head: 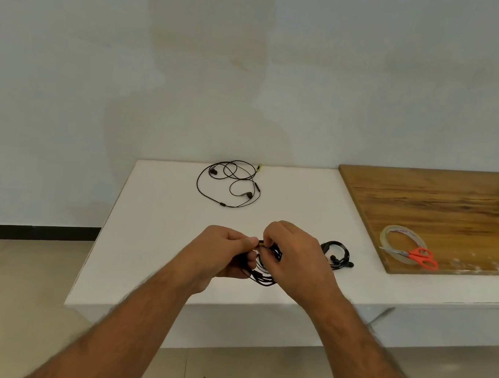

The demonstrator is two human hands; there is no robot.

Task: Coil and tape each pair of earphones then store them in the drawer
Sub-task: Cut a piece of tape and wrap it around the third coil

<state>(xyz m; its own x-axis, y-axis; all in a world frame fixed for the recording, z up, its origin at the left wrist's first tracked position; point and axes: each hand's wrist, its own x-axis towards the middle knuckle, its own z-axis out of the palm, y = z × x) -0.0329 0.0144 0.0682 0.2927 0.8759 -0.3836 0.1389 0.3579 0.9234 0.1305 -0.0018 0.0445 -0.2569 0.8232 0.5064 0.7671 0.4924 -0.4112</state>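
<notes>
Both hands are meeting over the near part of the white tabletop (151, 239), working one pair of black earphones. Left hand (223, 254): grip is closing around the bunched loops (264, 276), thumb and forefinger pinching the top of the bundle. Right hand (294, 259): fingertips are pinching what looks like the gold plug end (261, 244), right against the left thumb; the loops are hanging below and between the two hands. Coiled pair (336, 255): lying just beside the right hand, whether taped cannot be told. Loose pair (229, 183): sprawling uncoiled farther back, near the wall. Tape roll (402, 247) and orange scissors (423, 257): resting together on the wooden board (463, 212), well off to the right, so the right hand is the nearer one for the taping reach. Drawer: not in view.
</notes>
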